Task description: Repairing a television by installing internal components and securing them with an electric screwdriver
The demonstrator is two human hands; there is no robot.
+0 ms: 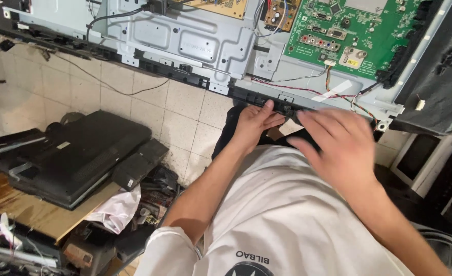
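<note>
Both hands [297,130] touch the television chassis [205,46] edge.

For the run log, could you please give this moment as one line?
left hand: gripping black plastic bottom bezel | right hand: blurred, open above it | green circuit board: exposed

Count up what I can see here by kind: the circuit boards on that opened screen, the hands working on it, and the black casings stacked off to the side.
Green circuit boards: 1
Tan circuit boards: 2
Hands at the black lower edge strip, left hand and right hand: 2
Black casings on the wooden board: 1 stack; the number of pieces is unclear
Total: 6
</note>
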